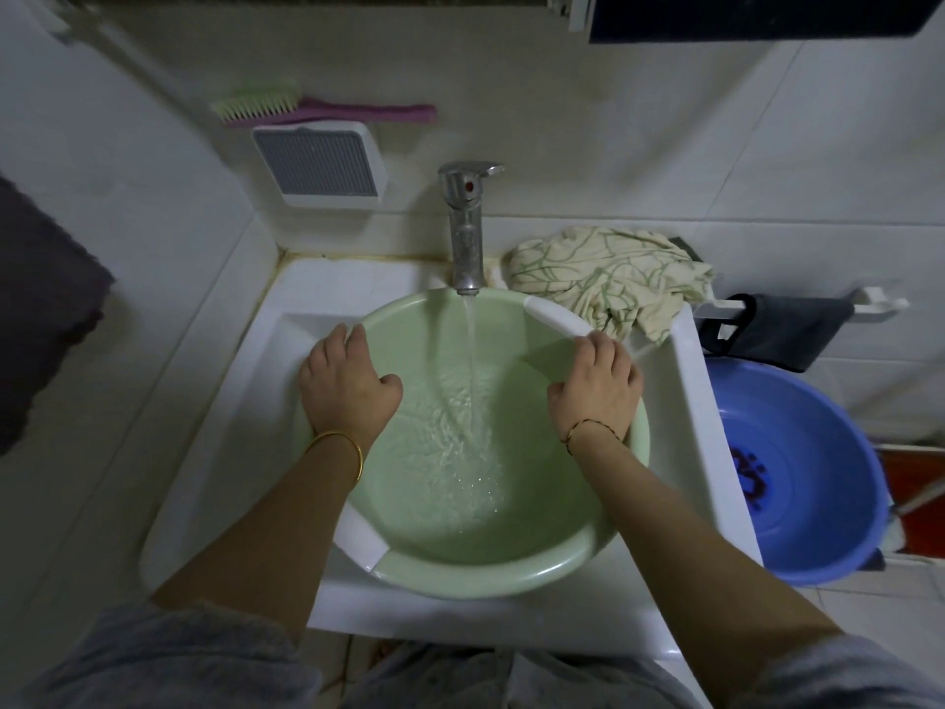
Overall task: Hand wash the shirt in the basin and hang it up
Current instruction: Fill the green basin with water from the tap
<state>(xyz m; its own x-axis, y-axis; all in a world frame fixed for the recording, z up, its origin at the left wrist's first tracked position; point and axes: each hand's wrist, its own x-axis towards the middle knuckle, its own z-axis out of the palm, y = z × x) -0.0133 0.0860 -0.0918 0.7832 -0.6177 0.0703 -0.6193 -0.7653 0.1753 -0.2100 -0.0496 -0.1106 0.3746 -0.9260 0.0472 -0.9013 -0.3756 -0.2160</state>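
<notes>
Left hand point(343, 381) and right hand point(598, 386) grip opposite rims of green basin point(460, 575), fingers curled over edge. Faucet point(465, 222) running into it. Patterned shirt point(608, 278) crumpled on sink point(245, 401) back-right corner, just beyond right hand, which is nearer.

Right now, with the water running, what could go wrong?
The tap pours into the green basin; left on, it may overflow into the sink. The left hand and right hand grip its rim, which might slip. The shirt, bunched on the sink's corner, could slide off.
</notes>
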